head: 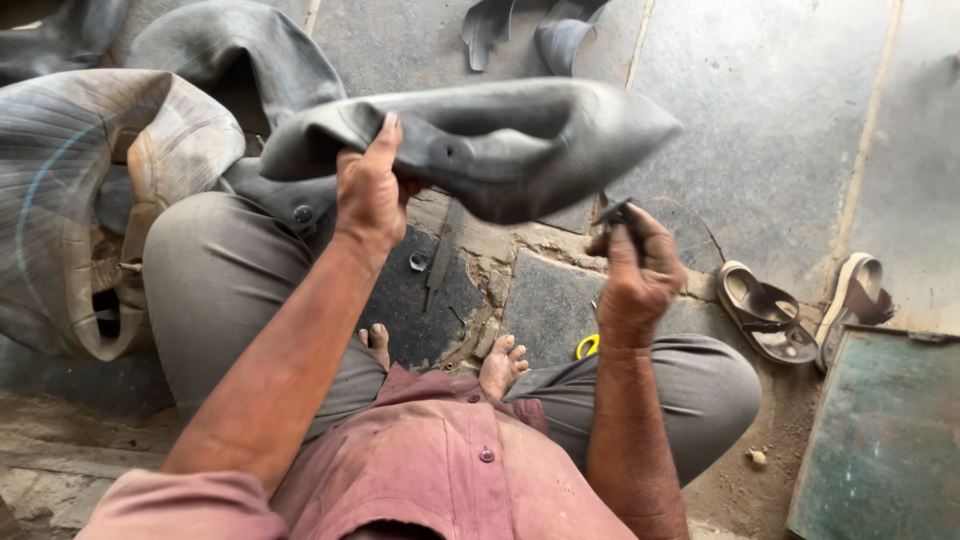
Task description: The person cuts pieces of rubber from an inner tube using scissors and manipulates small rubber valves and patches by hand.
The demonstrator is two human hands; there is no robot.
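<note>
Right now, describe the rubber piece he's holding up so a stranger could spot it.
Above the squatting person's knees, the left hand grips a folded black inner tube. Unlike the tubes heaped at the left, it is lifted off the stone floor.

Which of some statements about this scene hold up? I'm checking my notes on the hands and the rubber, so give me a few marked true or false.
1. The left hand grips a folded black rubber tube. True.
2. The right hand is empty. False: its fingers hold a small dark tool; what kind cannot be told.
3. A pair of sandals lies on the stone floor to the person's right. True.
4. The person wears shoes. False: the feet are bare.
5. More rubber tubes are piled at the person's left. True.
</note>
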